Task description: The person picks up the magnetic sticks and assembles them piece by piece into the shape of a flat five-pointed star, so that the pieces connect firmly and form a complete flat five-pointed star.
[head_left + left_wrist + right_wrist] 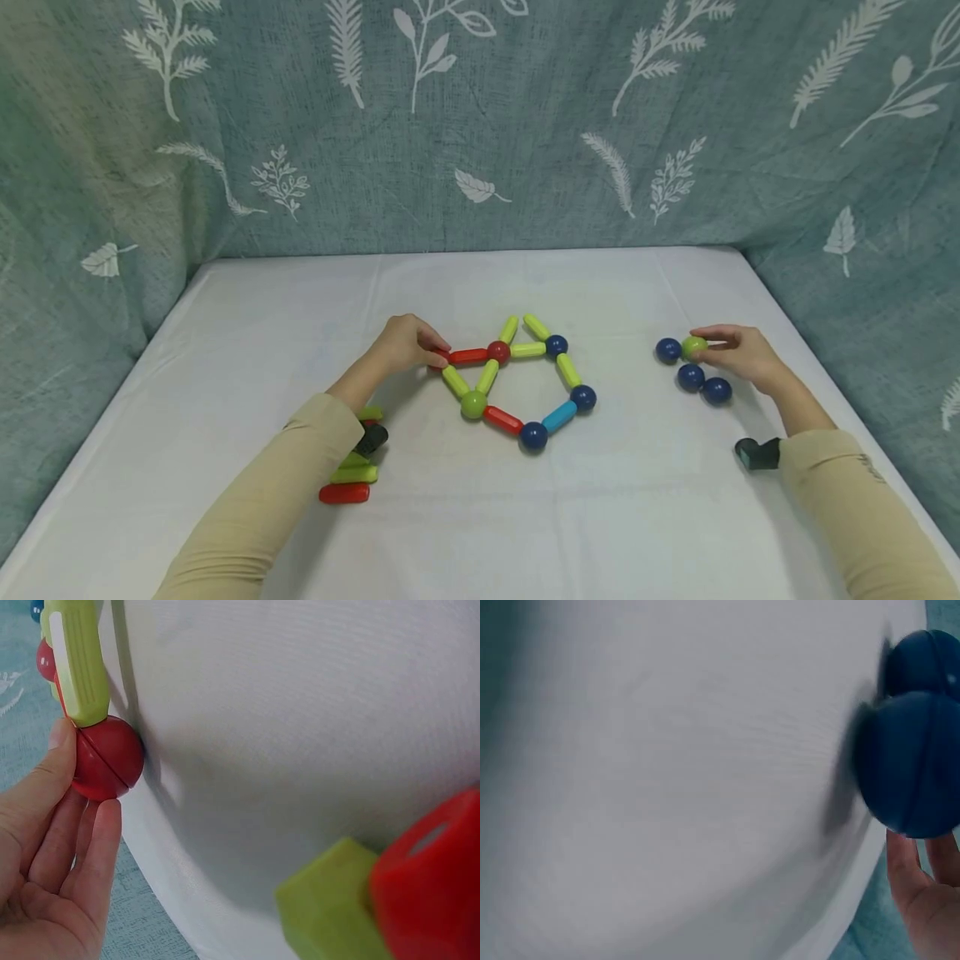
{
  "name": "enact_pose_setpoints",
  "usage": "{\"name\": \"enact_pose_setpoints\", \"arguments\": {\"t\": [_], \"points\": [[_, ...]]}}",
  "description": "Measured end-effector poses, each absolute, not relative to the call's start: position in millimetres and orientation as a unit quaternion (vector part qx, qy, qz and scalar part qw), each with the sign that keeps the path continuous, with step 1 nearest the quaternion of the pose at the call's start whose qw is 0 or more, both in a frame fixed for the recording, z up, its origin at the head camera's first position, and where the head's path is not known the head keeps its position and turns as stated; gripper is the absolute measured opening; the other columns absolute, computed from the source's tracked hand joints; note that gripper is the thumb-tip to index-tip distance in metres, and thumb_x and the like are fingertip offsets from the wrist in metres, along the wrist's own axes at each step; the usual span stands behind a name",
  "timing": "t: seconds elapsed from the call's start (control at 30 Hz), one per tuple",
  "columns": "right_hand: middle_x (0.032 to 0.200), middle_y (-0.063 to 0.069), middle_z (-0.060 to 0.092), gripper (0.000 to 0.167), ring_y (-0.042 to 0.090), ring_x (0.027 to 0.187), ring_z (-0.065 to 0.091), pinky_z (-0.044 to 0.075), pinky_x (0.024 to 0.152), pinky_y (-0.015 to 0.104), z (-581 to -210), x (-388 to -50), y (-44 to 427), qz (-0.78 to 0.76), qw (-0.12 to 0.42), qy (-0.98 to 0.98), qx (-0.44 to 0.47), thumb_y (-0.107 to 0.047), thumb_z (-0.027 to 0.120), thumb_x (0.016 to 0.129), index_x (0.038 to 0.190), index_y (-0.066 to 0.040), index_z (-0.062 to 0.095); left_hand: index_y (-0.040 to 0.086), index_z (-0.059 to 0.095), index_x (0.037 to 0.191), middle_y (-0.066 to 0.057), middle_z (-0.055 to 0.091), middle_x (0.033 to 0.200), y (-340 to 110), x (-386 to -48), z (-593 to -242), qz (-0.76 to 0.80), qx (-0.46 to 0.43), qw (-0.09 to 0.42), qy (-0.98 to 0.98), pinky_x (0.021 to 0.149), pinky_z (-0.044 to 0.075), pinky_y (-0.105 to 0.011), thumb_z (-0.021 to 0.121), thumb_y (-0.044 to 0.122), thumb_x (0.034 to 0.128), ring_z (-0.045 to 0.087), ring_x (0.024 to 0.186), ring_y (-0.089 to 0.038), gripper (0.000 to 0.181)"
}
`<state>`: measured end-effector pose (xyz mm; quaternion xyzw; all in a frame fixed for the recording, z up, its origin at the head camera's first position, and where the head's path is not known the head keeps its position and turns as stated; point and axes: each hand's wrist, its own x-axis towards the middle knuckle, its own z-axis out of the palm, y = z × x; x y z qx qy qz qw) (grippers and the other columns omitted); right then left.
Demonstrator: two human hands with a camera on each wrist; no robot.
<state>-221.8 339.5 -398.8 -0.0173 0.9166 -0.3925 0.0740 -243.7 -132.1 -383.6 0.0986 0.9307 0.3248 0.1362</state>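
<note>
At the left corner of a joined frame of rods and balls, my left hand (407, 343) (64, 847) pinches a red ball (111, 757) between thumb and fingers. A red rod (468, 357) and a green rod (455, 382) run from that ball to a red ball (498, 352) and a green ball (473, 405). On the right, my right hand (742, 354) (930, 900) has thumb and fingers around another green ball (693, 347). Dark blue balls (668, 351) (911, 765) lie beside it; they hide that green ball in the right wrist view.
Loose green rods (354, 474) and a red rod (344, 493) lie by my left forearm, partly under the sleeve. Dark wrist devices (759, 454) show at both sleeves. A patterned green cloth (480, 125) hangs behind the white table (480, 533).
</note>
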Motion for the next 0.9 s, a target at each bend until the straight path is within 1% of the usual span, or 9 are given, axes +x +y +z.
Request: {"name": "enact_pose_setpoints", "arguments": {"t": [0.03,0.13,0.17,0.2,0.3,0.47,0.7,0.9], "points": [[0.125,0.028,0.047,0.047,0.042,0.111,0.048,0.043,0.088,0.048,-397,-222,339,-0.39,0.067,0.918,-0.017,-0.019,0.064,0.087,0.125,0.004,0.05,0.005,0.073,0.094,-0.007,0.07,0.09,-132,-244,-384,0.326,0.097,0.137,0.93,0.088,0.043,-0.038,0.076,0.013,0.0744,0.059,0.094,-0.023,0.021],[0.126,0.027,0.047,0.047,0.042,0.112,0.047,0.04,0.091,0.05,-387,-224,335,-0.389,0.054,0.92,-0.016,-0.021,0.063,0.087,0.124,0.004,0.05,0.004,0.073,0.094,-0.007,0.07,0.091,-132,-243,-383,0.326,0.098,0.139,0.93,0.088,0.044,-0.038,0.076,0.013,0.0746,0.059,0.094,-0.023,0.021],[0.127,0.028,0.046,0.047,0.044,0.113,0.045,0.037,0.093,0.053,-384,-225,333,-0.394,0.055,0.917,-0.025,-0.021,0.062,0.088,0.125,0.005,0.049,0.004,0.073,0.094,-0.008,0.07,0.091,-132,-243,-383,0.326,0.098,0.14,0.93,0.088,0.044,-0.038,0.076,0.013,0.0746,0.059,0.094,-0.023,0.021],[0.127,0.028,0.045,0.048,0.044,0.114,0.045,0.037,0.093,0.053,-381,-227,329,-0.395,0.055,0.916,-0.028,-0.022,0.062,0.088,0.125,0.005,0.049,0.004,0.073,0.094,-0.008,0.07,0.091,-132,-242,-383,0.326,0.096,0.141,0.93,0.088,0.044,-0.038,0.076,0.013,0.0746,0.059,0.093,-0.023,0.021],[0.128,0.026,0.046,0.049,0.042,0.116,0.044,0.036,0.095,0.053,-372,-235,315,-0.404,0.06,0.912,-0.041,-0.025,0.063,0.087,0.125,0.004,0.05,0.004,0.073,0.094,-0.008,0.07,0.091,-132,-242,-382,0.325,0.099,0.141,0.93,0.087,0.044,-0.038,0.076,0.013,0.0748,0.059,0.093,-0.023,0.022],[0.129,0.023,0.047,0.051,0.039,0.116,0.045,0.037,0.095,0.051,-362,-252,279,-0.418,0.078,0.902,-0.069,-0.026,0.064,0.086,0.126,0.003,0.05,0.005,0.073,0.095,-0.007,0.07,0.09,-132,-243,-382,0.328,0.1,0.139,0.929,0.088,0.043,-0.038,0.076,0.013,0.0743,0.059,0.094,-0.023,0.022],[0.129,0.019,0.049,0.044,0.035,0.114,0.049,0.042,0.092,0.045,-363,-284,217,-0.429,0.109,0.89,-0.111,-0.016,0.064,0.086,0.125,0.001,0.052,0.004,0.072,0.095,-0.008,0.07,0.092,-133,-242,-383,0.326,0.104,0.137,0.929,0.088,0.043,-0.039,0.075,0.013,0.0751,0.059,0.095,-0.024,0.022],[0.123,0.017,0.054,0.037,0.032,0.111,0.052,0.044,0.09,0.04,-368,-306,172,-0.419,0.122,0.889,-0.139,-0.008,0.065,0.084,0.12,0.0,0.057,0.004,0.072,0.095,-0.008,0.07,0.09,-133,-242,-384,0.326,0.105,0.137,0.93,0.086,0.044,-0.038,0.075,0.013,0.0754,0.059,0.092,-0.023,0.022]]}}
